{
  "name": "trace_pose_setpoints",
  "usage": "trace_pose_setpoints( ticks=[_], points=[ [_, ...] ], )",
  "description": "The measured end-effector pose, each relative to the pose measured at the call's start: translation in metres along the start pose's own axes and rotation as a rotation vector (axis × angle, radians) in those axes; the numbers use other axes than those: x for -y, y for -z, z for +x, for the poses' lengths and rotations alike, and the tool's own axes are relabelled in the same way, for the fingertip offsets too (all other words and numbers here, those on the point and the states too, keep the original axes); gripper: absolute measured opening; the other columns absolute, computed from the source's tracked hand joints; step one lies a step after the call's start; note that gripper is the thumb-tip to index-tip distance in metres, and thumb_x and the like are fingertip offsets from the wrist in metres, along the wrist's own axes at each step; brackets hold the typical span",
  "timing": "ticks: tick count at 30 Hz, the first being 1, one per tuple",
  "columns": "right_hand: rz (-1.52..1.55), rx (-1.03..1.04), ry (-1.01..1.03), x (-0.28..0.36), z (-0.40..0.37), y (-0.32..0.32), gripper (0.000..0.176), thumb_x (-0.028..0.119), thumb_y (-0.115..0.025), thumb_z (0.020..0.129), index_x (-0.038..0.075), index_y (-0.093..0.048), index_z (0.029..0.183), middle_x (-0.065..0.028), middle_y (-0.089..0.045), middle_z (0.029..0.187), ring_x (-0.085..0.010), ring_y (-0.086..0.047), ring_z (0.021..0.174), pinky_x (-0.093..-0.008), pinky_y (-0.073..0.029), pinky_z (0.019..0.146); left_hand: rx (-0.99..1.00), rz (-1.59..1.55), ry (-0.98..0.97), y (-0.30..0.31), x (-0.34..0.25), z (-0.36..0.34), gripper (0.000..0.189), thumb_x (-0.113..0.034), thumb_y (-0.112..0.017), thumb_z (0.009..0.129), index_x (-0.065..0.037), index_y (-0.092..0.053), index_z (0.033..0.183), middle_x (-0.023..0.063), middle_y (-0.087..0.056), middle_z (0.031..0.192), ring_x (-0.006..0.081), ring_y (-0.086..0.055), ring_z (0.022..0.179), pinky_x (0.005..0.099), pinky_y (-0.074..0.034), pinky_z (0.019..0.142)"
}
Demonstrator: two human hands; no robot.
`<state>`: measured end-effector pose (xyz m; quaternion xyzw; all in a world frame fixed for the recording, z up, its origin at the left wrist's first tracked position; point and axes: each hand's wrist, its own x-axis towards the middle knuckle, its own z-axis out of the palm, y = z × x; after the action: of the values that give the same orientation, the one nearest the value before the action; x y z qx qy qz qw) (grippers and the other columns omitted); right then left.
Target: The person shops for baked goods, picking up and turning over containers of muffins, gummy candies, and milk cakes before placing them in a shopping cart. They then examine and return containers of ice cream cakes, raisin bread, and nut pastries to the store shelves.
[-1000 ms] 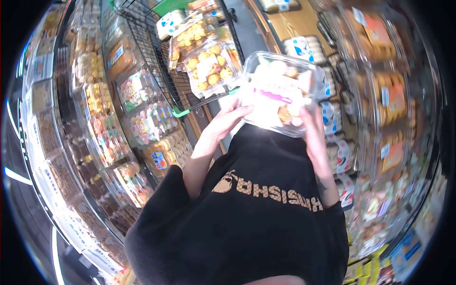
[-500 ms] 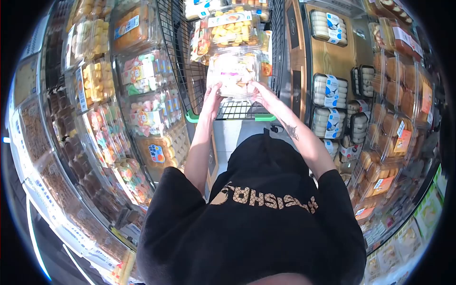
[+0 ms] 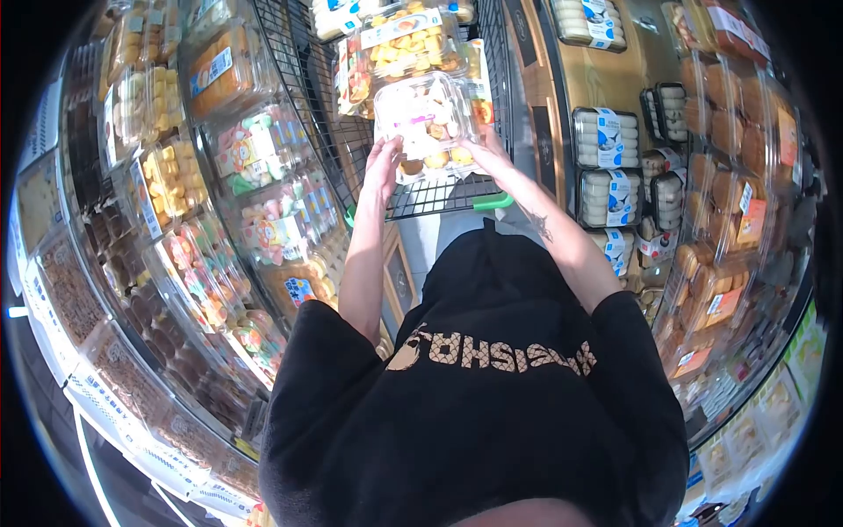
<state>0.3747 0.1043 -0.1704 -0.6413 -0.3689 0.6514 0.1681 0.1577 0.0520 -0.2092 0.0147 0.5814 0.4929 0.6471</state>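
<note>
A clear plastic box of pastries (image 3: 428, 125) with a white and pink label is held between both my hands over the near end of a wire shopping cart (image 3: 439, 195). My left hand (image 3: 383, 164) grips its left side and my right hand (image 3: 488, 149) grips its right side. Just beyond it in the cart lies another clear box of yellow pastries (image 3: 406, 48), with more packs behind it.
Shelves of boxed cookies and cakes (image 3: 263, 228) curve along the left. On the right a wooden display (image 3: 606, 88) carries packs of white buns (image 3: 606, 140) and browned rolls (image 3: 729, 132). The cart's green handle (image 3: 492, 203) is right in front of me.
The pastry box has gone from close to my chest out over the cart and down among the packs there, both hands still on it.
</note>
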Motion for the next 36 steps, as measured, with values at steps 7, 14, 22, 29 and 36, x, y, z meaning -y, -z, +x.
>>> trace_pose_setpoints(
  ticks=[7,14,22,29,36],
  points=[
    [0.122,0.205,0.063,-0.020,-0.111,0.075,0.032,0.024,-0.050,0.089,0.007,-0.047,0.116,-0.0061,-0.053,0.104,-0.0149,-0.053,0.096,-0.0285,-0.042,0.084,-0.556,0.904,-0.325,-0.015,0.020,-0.018,0.069,-0.025,-0.066,0.068,-0.001,-0.034,0.124,0.0223,-0.030,0.122,0.0335,-0.035,0.112,0.0414,-0.030,0.096],
    [0.424,-0.152,0.306,-0.094,-0.218,0.131,0.023,0.012,-0.049,0.089,0.007,-0.050,0.111,-0.0049,-0.054,0.099,-0.0134,-0.055,0.091,-0.0273,-0.044,0.080,0.018,0.883,-0.945,-0.111,0.036,-0.103,0.022,-0.002,-0.054,0.080,-0.001,-0.052,0.102,0.0132,-0.053,0.100,0.0206,-0.053,0.089,0.0307,-0.043,0.081],
    [0.586,-0.817,0.538,-0.182,-0.372,0.152,0.021,0.009,-0.054,0.084,0.003,-0.052,0.104,-0.0039,-0.057,0.092,-0.0102,-0.055,0.084,-0.0238,-0.044,0.075,1.131,0.883,-0.746,-0.241,0.143,-0.254,0.010,0.002,-0.046,0.086,-0.002,-0.053,0.093,0.0030,-0.054,0.090,0.0080,-0.052,0.079,0.0185,-0.040,0.068],
    [0.554,-1.891,0.634,-0.264,-0.544,0.183,0.013,0.005,-0.054,0.084,0.000,-0.054,0.096,-0.0030,-0.054,0.086,-0.0097,-0.051,0.077,-0.0226,-0.042,0.072,1.837,0.890,-0.639,-0.332,0.255,-0.421,0.016,0.007,-0.051,0.077,0.000,-0.057,0.090,0.0066,-0.056,0.083,0.0113,-0.050,0.070,0.0232,-0.040,0.066],
    [0.590,-2.327,0.242,-0.341,-0.653,0.250,0.041,0.024,-0.049,0.090,-0.003,-0.041,0.119,-0.0112,-0.047,0.116,-0.0165,-0.043,0.109,-0.0301,-0.036,0.091,1.912,0.799,-0.035,-0.368,0.364,-0.554,0.034,-0.003,-0.053,0.082,0.002,-0.044,0.115,0.0103,-0.052,0.109,0.0168,-0.048,0.107,0.0300,-0.037,0.092]
  ],
)
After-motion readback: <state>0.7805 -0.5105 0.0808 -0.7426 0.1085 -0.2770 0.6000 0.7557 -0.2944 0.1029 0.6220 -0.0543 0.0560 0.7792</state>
